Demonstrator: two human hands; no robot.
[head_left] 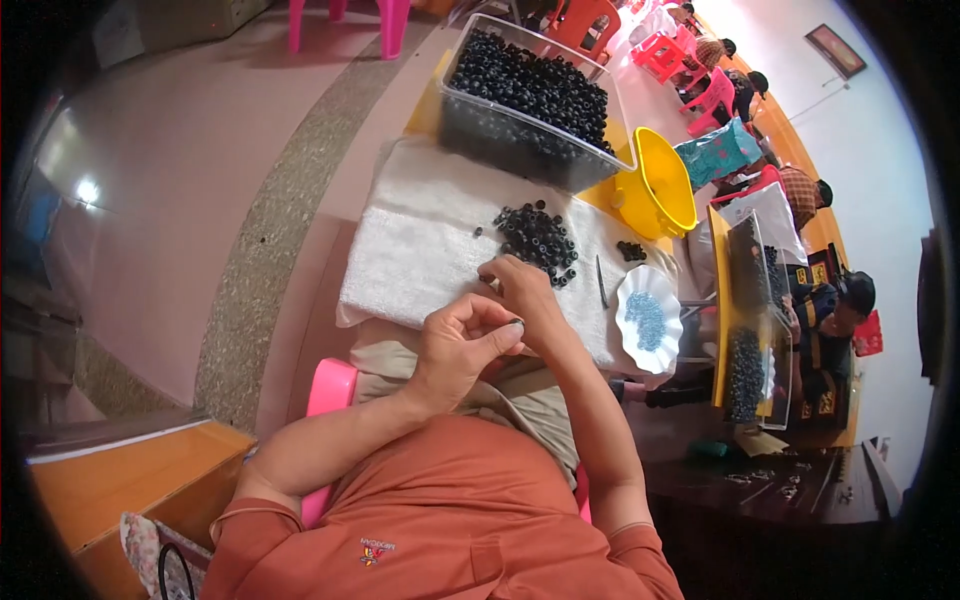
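Rust-orange short-sleeved shirt (430,480); small chest emblem (374,552); beige trousers (385,362)

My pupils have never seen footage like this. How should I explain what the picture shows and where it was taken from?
No machine here: these are a person's bare hands, seen from a fisheye camera worn on the head, looking down, so edges bend. On the white cloth lie a pile of small, round black pieces, a thin, dark, pointed tool and a white, scalloped dish of tiny pale-blue bits. The left hand pinches a small dark piece; the right hand is near the pile, its grip unclear.
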